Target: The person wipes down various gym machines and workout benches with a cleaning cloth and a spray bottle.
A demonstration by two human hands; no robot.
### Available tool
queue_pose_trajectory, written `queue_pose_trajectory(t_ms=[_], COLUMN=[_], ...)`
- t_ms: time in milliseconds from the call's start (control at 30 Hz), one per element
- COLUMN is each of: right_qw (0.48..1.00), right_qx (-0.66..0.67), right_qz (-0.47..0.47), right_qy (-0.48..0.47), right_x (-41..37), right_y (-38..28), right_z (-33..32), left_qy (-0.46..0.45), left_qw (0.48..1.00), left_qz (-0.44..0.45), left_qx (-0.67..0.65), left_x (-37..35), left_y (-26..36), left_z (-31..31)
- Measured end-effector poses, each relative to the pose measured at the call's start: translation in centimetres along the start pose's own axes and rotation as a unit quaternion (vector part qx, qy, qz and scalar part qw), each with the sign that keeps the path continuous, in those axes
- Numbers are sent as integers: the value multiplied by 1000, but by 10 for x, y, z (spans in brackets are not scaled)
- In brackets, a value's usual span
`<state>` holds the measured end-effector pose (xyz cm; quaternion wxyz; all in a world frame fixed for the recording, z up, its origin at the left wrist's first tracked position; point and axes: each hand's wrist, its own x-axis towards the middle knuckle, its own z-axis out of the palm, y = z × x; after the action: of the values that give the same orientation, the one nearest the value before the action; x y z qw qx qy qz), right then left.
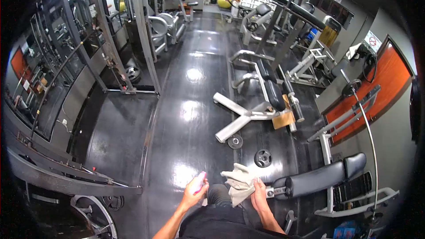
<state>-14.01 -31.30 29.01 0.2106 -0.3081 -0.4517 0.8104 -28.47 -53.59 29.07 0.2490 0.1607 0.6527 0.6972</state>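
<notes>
My left hand (195, 191) is closed round a small pink and white bottle (200, 182), low in the middle of the view. To the right of it, my right hand (259, 194) grips the edge of a crumpled beige cloth (240, 183), which hangs in front of my body. The two hands are apart. Just beyond the right hand lies the near end of a black padded bench (316, 179). The bottle does not touch the cloth.
Weight plates (263, 158) lie on the dark floor (177, 119) ahead. A grey-framed bench machine (248, 114) stands right of centre. A barbell (369, 137) rests on a rack at the right. Tall machine frames (144, 35) and mirrors line the left.
</notes>
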Motion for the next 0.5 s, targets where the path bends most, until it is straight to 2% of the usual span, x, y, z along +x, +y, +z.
queue_pose_trajectory(t_ms=[67,133,167,267,300,400,467,500], right_qw=[999,999,999,999,997,996,994,995], right_qx=[41,38,48,51,71,86,113,103], right_qz=[18,9,13,13,16,26,0,3], right_qy=[-2,2,-5,7,2,10,-5,-10], right_x=[21,40,51,87,104,150,185,202], right_y=[10,12,12,15,15,7,-1,-5], right_z=[12,32,40,56,61,75,83,86], left_qy=[-5,2,13,41,55,59,61,39], left_qw=[1000,998,999,998,995,997,996,998], left_qz=[-18,61,20,20,23,30,30,26], left_qx=[-16,8,-20,-36,-74,-36,-54,-37], left_x=[15,35,43,88,103,162,196,213], left_y=[8,14,17,5,17,17,30,34], left_z=[-3,-3,-4,-17,-17,-29,-33,-38])
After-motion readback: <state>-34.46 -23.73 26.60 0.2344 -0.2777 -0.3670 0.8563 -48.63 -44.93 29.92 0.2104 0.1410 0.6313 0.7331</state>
